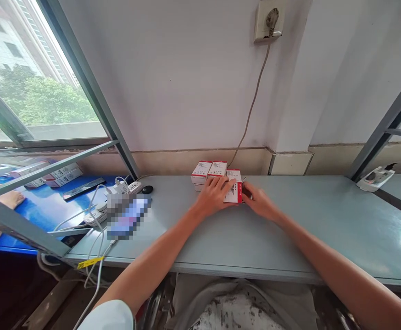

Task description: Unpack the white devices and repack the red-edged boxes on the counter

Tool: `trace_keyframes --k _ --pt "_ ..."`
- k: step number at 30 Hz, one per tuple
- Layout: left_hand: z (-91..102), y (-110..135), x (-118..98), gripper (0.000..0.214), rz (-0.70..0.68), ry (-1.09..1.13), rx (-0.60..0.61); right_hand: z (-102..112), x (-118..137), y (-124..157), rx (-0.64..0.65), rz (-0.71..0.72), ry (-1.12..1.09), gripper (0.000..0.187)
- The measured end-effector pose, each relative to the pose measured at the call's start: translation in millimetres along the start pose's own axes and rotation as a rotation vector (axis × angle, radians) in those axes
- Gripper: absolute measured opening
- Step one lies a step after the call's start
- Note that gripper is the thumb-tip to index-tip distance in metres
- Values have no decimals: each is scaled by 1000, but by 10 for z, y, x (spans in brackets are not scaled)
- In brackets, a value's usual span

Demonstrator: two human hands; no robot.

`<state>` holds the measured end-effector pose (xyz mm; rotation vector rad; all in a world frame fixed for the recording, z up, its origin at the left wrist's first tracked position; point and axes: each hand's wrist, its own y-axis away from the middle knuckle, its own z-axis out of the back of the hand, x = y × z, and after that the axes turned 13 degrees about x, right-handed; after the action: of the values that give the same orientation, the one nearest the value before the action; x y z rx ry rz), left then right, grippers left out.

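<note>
left grip [214, 196] grasping red-white box [234, 193] | right grip [257, 199] half-curled at its edge, hold unclear

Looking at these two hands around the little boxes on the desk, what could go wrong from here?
First, the left hand reaches over the nearest red-and-white box, with other boxes close by, so a push might knock those askew.

Second, white cables hang over the edge of the desk near the left forearm, which could perhaps snag one.
</note>
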<state>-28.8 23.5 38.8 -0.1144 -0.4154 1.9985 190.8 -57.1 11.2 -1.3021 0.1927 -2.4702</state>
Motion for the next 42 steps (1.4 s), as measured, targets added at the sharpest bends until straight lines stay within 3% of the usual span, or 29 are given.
trace_keyframes --k 11,16,23,29,36,42 --pt "28 -13 -23 82 6 34 -62 93 98 -42 -209 -68 -200 31" --pt "7 -15 -46 85 43 62 -80 105 93 -68 -353 -100 -395 31" --pt "-26 -25 -76 85 105 33 -71 97 40 -91 -466 -181 -499 29" --pt "-22 -9 -73 85 97 18 -75 113 26 -96 -445 -176 -428 51" --pt "17 -4 -160 81 72 20 -85 78 11 -56 -293 -197 -259 65" --pt "71 8 -61 84 83 -5 -40 114 -61 -45 -457 -187 -187 65"
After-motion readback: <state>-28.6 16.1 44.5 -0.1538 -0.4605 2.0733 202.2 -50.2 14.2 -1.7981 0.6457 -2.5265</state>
